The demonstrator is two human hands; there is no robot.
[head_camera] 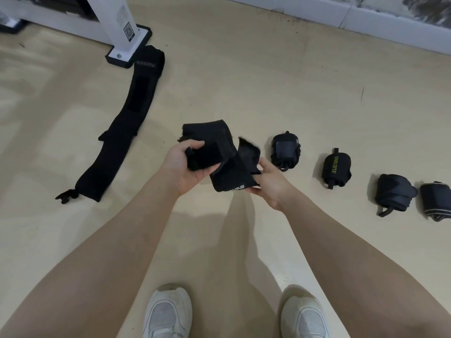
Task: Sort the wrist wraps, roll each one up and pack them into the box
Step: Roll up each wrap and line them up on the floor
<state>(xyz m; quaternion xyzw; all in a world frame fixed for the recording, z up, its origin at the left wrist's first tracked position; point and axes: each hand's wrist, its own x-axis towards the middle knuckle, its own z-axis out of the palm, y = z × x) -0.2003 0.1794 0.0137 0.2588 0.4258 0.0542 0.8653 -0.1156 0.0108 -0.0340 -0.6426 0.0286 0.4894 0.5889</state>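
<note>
Hands over floor (244, 76), mid-frame. L hand (184, 167) fingers curled round bunched end of black wrist wrap (219, 152); R hand (266, 184) pinches its other end, thumb + fingers closed on fabric. Wrap held above floor, partly unrolled. Four rolled wraps (336, 170) in row to right. Flat long wrap (122, 128) on floor left, by white frame foot (127, 48). No box seen.

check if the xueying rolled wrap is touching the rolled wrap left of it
Apart. The head view shows a strip of bare floor between the XUEYING rolled wrap and the rolled wrap to its left.
</note>
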